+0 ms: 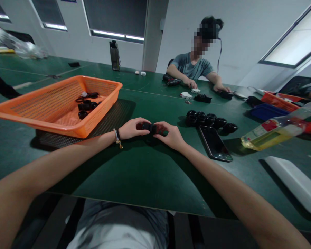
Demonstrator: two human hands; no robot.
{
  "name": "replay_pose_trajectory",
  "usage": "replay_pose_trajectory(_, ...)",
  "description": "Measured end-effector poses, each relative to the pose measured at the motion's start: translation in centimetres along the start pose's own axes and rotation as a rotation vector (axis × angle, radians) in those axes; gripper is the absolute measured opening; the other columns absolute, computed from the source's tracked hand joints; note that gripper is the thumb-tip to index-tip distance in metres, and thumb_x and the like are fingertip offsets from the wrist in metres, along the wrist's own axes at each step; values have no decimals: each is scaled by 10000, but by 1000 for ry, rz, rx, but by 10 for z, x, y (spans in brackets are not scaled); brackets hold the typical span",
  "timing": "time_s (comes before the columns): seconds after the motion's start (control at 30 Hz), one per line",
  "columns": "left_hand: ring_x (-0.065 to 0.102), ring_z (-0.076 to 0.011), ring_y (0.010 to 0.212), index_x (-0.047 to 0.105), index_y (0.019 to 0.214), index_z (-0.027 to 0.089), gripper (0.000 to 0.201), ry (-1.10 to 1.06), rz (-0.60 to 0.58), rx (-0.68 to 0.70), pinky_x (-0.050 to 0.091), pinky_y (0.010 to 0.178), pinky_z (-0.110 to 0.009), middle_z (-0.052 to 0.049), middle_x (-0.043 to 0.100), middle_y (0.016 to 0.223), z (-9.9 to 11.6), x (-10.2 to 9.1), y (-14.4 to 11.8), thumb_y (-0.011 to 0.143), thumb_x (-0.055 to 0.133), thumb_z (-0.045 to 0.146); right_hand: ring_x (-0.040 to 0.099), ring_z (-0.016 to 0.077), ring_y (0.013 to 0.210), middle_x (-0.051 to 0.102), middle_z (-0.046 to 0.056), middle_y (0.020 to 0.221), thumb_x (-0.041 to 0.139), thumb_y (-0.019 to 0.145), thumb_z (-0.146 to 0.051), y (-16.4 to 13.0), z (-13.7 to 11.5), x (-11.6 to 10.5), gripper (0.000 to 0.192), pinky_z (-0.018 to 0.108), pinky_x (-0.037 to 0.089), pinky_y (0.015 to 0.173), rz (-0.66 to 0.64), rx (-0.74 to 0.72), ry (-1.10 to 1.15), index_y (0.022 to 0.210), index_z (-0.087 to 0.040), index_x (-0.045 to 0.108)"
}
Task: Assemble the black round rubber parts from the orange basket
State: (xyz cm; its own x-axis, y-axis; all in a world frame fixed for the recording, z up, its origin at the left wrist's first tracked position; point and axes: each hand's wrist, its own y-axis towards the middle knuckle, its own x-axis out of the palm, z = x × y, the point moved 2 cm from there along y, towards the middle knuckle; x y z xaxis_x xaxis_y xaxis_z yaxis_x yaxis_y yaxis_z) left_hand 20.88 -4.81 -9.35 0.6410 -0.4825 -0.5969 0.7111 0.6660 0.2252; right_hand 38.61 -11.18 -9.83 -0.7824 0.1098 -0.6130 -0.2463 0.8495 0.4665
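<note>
So there's one small black part [149, 128] in play, and both hands are on it, just above the green table [134, 176], smack in the middle. The left hand [131, 129] has its thumb and fingers pinched around one end, the right hand [171, 135] does the same at the other end, so neither grip has much gap.

One orange basket [43, 119] is off to the left with a little pile of black pieces [87, 105] in it. They overlap, so no exact count, but it's at least four. Over to the right there's a cluster of black rings [209, 120], maybe eight or so, packed too tight to be sure. Just beside those: one phone [214, 143], one bottle of yellow liquid [274, 129] and one white case [295, 185].

Across the table, one co-worker [193, 67] has two hands down on the tabletop, near one drill [173, 82].
</note>
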Motion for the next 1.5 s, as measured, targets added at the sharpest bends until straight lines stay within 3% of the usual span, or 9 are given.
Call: replay_pose_trajectory(1.5,562,-144,805,582,1022,131,396,-20,-6,-7,450,705,-255,-67,603,983,0,0,0,699,628,355,616,141,668,652,-4,745,638,698,-209,1,-1,0,257,290,499,645,-3,-1,-12,946,-204,572)
